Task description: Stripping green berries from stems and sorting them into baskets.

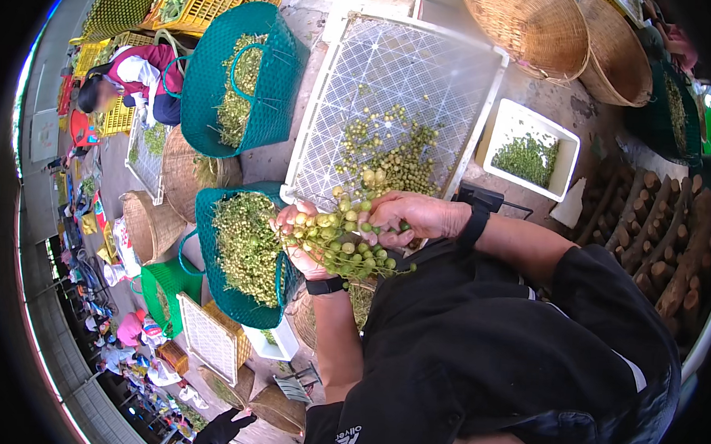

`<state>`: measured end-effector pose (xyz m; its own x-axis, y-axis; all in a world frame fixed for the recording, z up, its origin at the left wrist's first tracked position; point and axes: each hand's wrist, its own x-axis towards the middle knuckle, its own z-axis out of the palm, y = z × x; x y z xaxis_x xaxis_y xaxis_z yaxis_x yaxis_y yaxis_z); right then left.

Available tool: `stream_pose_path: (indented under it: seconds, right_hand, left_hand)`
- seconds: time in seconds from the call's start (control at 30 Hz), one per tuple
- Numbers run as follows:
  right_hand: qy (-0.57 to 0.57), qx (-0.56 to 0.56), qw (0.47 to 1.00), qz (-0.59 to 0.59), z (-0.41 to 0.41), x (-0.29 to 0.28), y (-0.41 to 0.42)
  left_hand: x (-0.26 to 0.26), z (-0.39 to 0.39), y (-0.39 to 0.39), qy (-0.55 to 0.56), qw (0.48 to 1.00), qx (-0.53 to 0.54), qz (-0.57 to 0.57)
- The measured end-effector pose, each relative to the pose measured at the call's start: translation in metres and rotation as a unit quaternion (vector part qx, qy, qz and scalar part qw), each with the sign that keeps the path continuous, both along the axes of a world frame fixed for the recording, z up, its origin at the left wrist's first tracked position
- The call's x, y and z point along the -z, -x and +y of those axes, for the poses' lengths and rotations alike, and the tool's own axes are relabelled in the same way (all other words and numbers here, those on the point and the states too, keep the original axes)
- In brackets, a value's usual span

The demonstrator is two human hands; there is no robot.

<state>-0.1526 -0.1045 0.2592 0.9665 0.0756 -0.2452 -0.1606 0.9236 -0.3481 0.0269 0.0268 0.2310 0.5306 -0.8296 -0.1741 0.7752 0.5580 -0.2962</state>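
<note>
My left hand (302, 243) holds a bunch of small round yellow-green fruits (331, 236) on thin stems, up in front of my torso. At the bunch's other side, the curled fingers of my right hand (412, 217) grip a few greener fruits; some fruits are hidden behind those fingers. Beyond both hands a white plastic mesh tray (343, 102) carries loose fruits (409, 159), heaped at its near end. A teal woven basket (210, 287), filled with more fruit bunches (244, 241), stands beside my left hand.
Another teal basket (278, 87) with bunches stands farther off. To the right are a white foam box (566, 163) holding green bits, wicker baskets (530, 27) and stacked logs (653, 229). A person (141, 76) crouches by a second mesh tray (146, 168).
</note>
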Motion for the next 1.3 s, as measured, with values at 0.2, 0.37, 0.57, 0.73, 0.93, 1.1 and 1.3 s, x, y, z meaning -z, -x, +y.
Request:
stream_pose_path:
  seconds: [0.2,0.37,0.57,0.73,0.93,1.1,1.3]
  right_hand:
    - [0.022,-0.020,0.999,-0.041,-0.007,-0.011,0.001]
    - [0.271,0.015,0.961,0.041,-0.002,-0.016,-0.008]
    - [0.197,0.061,0.972,0.111,0.006,-0.013,-0.016]
    - [0.213,0.072,0.964,0.140,0.020,-0.007,-0.023]
    - [0.109,0.013,0.994,0.028,0.014,-0.002,-0.013]
    - [0.147,0.018,0.986,0.082,0.017,0.003,-0.022]
    - [0.175,-0.001,0.979,0.105,0.018,-0.012,-0.022]
  left_hand:
    - [0.038,0.026,-0.026,0.053,0.980,-0.022,0.190]
    - [0.042,0.025,-0.025,0.066,0.981,-0.041,0.175]
    - [0.016,0.008,-0.012,-0.126,0.990,-0.046,-0.050]
    - [0.020,0.010,-0.015,-0.099,0.994,-0.053,0.011]
    - [0.009,0.006,-0.008,-0.135,0.983,-0.126,0.010]
    - [0.023,0.016,-0.011,0.071,0.990,-0.036,0.115]
    - [0.027,0.018,-0.015,0.030,0.999,0.001,0.012]
